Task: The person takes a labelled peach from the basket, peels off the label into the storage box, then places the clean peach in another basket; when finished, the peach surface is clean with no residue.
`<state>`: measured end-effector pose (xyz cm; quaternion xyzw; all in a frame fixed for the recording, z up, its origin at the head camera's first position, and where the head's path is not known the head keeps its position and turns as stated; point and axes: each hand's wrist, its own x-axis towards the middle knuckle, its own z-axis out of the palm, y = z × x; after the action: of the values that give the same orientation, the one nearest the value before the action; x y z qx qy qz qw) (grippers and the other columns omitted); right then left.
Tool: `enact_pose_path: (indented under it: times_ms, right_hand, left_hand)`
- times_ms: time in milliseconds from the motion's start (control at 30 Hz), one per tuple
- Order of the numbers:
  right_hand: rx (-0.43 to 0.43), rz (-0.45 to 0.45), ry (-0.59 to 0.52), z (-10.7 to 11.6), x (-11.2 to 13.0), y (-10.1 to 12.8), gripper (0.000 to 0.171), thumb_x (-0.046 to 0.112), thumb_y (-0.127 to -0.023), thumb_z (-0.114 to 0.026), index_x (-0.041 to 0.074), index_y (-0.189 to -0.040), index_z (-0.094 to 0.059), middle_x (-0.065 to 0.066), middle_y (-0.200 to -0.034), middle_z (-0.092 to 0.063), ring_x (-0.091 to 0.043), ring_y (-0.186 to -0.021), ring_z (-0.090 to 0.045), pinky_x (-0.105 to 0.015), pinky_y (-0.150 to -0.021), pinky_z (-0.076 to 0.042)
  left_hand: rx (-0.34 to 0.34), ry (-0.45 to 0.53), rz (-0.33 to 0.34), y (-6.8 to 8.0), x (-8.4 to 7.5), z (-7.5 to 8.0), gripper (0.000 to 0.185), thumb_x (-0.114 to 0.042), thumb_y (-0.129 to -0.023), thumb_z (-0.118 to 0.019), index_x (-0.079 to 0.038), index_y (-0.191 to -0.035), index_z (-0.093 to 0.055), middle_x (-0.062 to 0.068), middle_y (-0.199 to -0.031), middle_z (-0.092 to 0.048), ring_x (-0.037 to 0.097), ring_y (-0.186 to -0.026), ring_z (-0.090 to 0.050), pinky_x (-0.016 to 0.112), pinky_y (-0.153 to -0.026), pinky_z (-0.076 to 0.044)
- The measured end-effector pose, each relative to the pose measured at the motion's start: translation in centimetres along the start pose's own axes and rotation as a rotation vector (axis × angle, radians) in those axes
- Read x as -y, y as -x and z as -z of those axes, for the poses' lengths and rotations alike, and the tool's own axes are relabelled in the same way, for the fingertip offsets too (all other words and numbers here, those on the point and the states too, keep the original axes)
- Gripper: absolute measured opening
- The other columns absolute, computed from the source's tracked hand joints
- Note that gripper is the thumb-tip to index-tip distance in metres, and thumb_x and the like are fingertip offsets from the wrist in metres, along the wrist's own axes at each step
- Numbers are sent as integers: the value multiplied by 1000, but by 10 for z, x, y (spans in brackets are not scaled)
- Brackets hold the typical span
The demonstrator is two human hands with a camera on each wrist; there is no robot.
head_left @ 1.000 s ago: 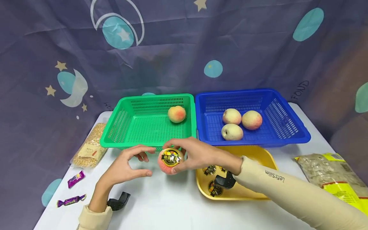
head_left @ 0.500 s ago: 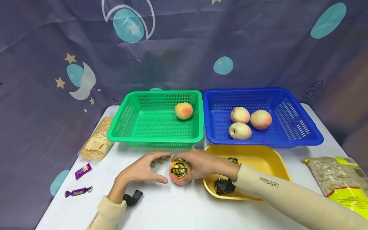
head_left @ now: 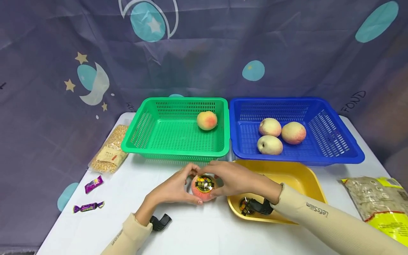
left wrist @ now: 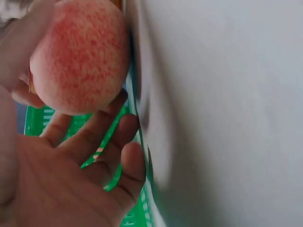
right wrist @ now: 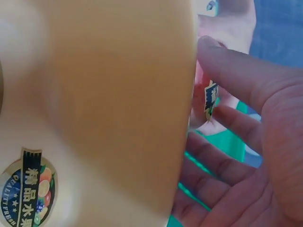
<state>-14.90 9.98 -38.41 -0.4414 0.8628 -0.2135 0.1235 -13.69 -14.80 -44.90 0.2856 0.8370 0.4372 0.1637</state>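
Note:
A pinkish peach (head_left: pixel 200 194) with a round black-and-gold sticker (head_left: pixel 204 183) facing up is between both hands, in front of the green basket. My left hand (head_left: pixel 173 187) curls round its left side, thumb along the near edge. From the right, my right hand (head_left: pixel 237 179) holds the same peach, index finger over the far side and thumb at the near right. The left wrist view shows the peach's red-speckled skin (left wrist: pixel 83 56) close up, above the left fingers (left wrist: pixel 128 161). In the right wrist view the yellow tray's wall hides part of the peach.
The green basket (head_left: pixel 178 153) holds one peach (head_left: pixel 207 120); the blue basket (head_left: pixel 347 156) beside it holds 3 peaches. Stickers (right wrist: pixel 31 189) lie in the yellow tray (head_left: pixel 310 177) under my right forearm. A corn bag (head_left: pixel 109 152) and two purple candies lie left, another bag (head_left: pixel 376 198) right.
My left hand has moved right and closed in round the peach, which the right hand was holding alone. The sticker now faces more upward. The head view has shifted slightly.

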Motion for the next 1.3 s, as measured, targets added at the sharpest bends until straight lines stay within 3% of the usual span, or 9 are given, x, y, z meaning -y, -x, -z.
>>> enact_pose_path:
  times_ms: [267, 533, 700, 900, 1000, 1167, 1300]
  right_hand:
    - [-77, 18, -66, 5, 0, 8, 42, 25, -88, -81, 19, -129, -70, 2, -112, -64, -16, -92, -61, -23, -75, -51]
    - [-43, 78, 35, 4, 0, 5, 28, 23, -95, -73, 20, -123, -75, 5, -103, -63, -10, -84, -55, -16, -69, -44]
    - [-38, 105, 67, 8, 2, 4, 17, 20, -92, -76, 22, -109, -79, 8, -100, -66, -7, -89, -61, -18, -74, -49]
    - [-61, 162, 75, 13, 5, 1, 8, 15, -90, -77, 23, -90, -77, 11, -94, -68, -2, -91, -63, -19, -80, -53]
    - [-82, 165, 30, 17, 4, 5, 9, 14, -92, -75, 22, -91, -76, 12, -92, -69, 1, -86, -60, -17, -77, -52]
    - [-178, 159, -153, 31, 1, 20, 9, 10, -95, -71, 16, -96, -76, 7, -91, -73, 1, -75, -57, -19, -67, -53]
    - [-220, 85, -292, 45, -8, 40, 13, 8, -97, -69, 12, -107, -76, 2, -92, -74, -1, -69, -57, -21, -61, -53]
  left_hand:
    - [48, 55, -36, -12, 2, 0, 72, -33, -74, -93, -32, -130, -48, -14, -128, -60, 10, -118, -58, 38, -95, -47]
    - [121, 52, -73, -20, -2, -2, 66, -36, -78, -89, -36, -134, -53, -16, -127, -61, 11, -115, -54, 36, -93, -44]
    - [125, 52, -50, -21, -5, -3, 64, -35, -77, -90, -36, -131, -57, -18, -126, -63, 10, -117, -55, 36, -95, -44]
    - [170, 98, -42, -23, -5, 1, 64, -32, -76, -90, -33, -131, -57, -16, -128, -63, 13, -123, -57, 38, -107, -46]
    - [191, 100, -28, -23, -4, 6, 65, -32, -76, -90, -35, -131, -57, -17, -130, -62, 12, -126, -56, 41, -108, -45]
    - [219, 111, -14, -23, -3, 15, 64, -30, -77, -90, -32, -130, -56, -12, -130, -63, 14, -125, -58, 44, -103, -43]
    - [220, 115, 3, -22, -4, 19, 65, -30, -76, -90, -28, -131, -56, -7, -128, -64, 17, -122, -59, 44, -101, -44]
